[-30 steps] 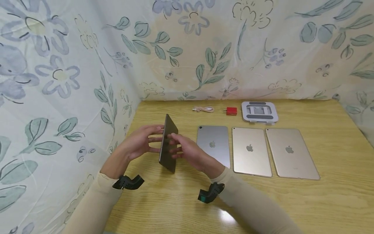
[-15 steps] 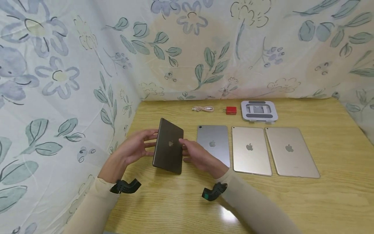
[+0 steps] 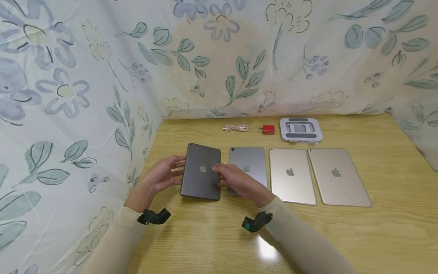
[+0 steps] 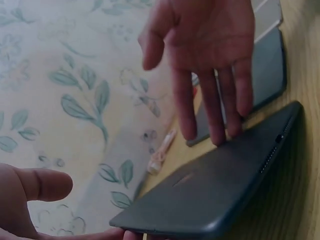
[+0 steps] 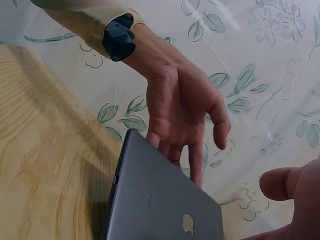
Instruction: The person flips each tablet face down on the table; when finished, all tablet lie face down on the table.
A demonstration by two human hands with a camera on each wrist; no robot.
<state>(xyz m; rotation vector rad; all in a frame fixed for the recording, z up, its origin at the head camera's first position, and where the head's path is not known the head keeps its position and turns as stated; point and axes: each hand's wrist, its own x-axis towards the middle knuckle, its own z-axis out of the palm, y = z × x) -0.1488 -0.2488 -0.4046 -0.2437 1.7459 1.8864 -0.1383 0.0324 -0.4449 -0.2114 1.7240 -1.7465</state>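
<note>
A dark grey tablet (image 3: 201, 176), its back with an apple logo facing up, leans at a slant over the table. My left hand (image 3: 163, 176) supports its left edge with extended fingers that pass partly behind it; the thumb stands off the tablet. At the opposite edge, my right hand (image 3: 236, 179) has straight fingers near or touching the tablet, also seen in the left wrist view, where the right palm (image 4: 212, 40) faces the camera. Whether those fingertips press on it cannot be told. A blue-grey tablet (image 3: 251, 156) lies flat just beyond, partly covered by the right hand.
Two gold tablets (image 3: 291, 190) (image 3: 342, 190) lie face down in a row to the right. Behind them are a coiled cable (image 3: 236, 128), a red charger plug (image 3: 268, 129) and a white and grey folding stand (image 3: 301, 135). A floral cloth (image 3: 219, 87) hangs along the back and left.
The dark grey tablet has turned from nearly on edge to a lower slant, its back now facing up. My right hand has shifted slightly right and down with its edge.
</note>
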